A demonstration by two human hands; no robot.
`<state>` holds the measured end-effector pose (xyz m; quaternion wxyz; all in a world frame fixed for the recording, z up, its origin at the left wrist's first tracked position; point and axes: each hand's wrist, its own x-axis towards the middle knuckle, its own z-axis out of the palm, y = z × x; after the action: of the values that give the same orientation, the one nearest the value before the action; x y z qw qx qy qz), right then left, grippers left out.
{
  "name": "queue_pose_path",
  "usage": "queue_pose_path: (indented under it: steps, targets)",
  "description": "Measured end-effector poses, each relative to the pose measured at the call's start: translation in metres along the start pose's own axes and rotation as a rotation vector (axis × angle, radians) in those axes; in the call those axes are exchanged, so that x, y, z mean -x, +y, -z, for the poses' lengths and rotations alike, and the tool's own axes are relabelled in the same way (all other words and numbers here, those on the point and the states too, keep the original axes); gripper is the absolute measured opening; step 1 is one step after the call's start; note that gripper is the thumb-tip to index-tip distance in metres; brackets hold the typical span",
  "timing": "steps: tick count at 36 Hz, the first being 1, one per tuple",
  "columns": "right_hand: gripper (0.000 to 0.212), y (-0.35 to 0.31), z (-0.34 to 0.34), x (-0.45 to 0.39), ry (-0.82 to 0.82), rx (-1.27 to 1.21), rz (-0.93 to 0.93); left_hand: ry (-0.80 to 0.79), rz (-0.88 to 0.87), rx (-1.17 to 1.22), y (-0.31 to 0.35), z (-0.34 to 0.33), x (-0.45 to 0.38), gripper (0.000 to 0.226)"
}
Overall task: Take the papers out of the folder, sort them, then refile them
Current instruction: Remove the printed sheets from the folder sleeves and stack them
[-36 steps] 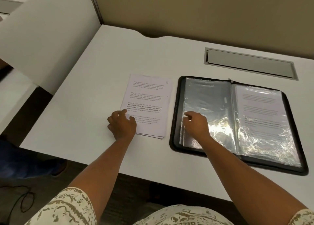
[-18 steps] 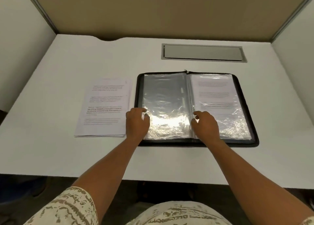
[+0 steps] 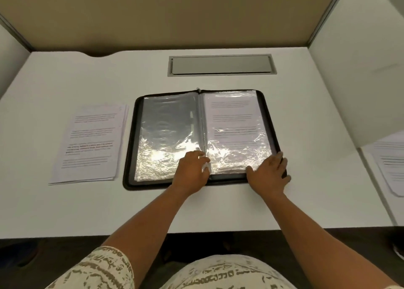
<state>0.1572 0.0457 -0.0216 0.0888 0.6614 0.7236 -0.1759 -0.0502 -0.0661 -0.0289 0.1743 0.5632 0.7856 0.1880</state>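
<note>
A black zip folder lies open on the white desk, with clear plastic sleeves on both sides. The left sleeve looks empty; the right sleeve holds a printed sheet. A stack of printed papers lies to the left of the folder. My left hand rests on the sleeves at the spine near the bottom edge, fingers pressing the plastic. My right hand lies flat at the folder's lower right corner, fingers spread over the sleeve's edge.
A grey cable hatch is set in the desk behind the folder. Beige partition walls close the back and sides. Beyond the right partition, another paper stack lies on a neighbouring desk.
My left hand moved from the paper stack across the folder to the spine. My right hand slid from the left sleeve to the folder's lower right corner. The view swung right.
</note>
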Motion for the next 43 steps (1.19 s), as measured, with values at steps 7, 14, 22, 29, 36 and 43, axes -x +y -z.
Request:
queue_pose_path:
  steps: [7, 14, 22, 29, 36, 43]
  targets:
    - [0.066, 0.002, -0.010, -0.001, -0.002, 0.035, 0.172, -0.084, 0.077, -0.057, -0.004, 0.003, 0.001, 0.038]
    - [0.057, -0.023, -0.007, 0.006, 0.073, -0.019, 0.390, 0.056, 0.194, 0.240, 0.010, 0.011, -0.008, 0.042]
    - [0.057, -0.055, -0.011, 0.037, -0.004, -0.262, 0.833, 0.096, 0.542, 0.690, 0.031, 0.036, -0.021, 0.051]
    - [0.033, -0.040, 0.003, 0.032, 0.080, -0.817, 0.514, 0.233, 0.701, 0.758, -0.005, 0.047, -0.014, 0.029]
    - [0.033, 0.000, 0.007, -0.001, 0.188, -0.725, 0.234, 0.393, 0.886, 0.775, -0.043, 0.058, -0.001, 0.050]
    - [0.041, 0.020, 0.009, -0.011, 0.219, -0.508, 0.020, 0.434, 0.909, 0.387, -0.048, 0.066, -0.003, 0.081]
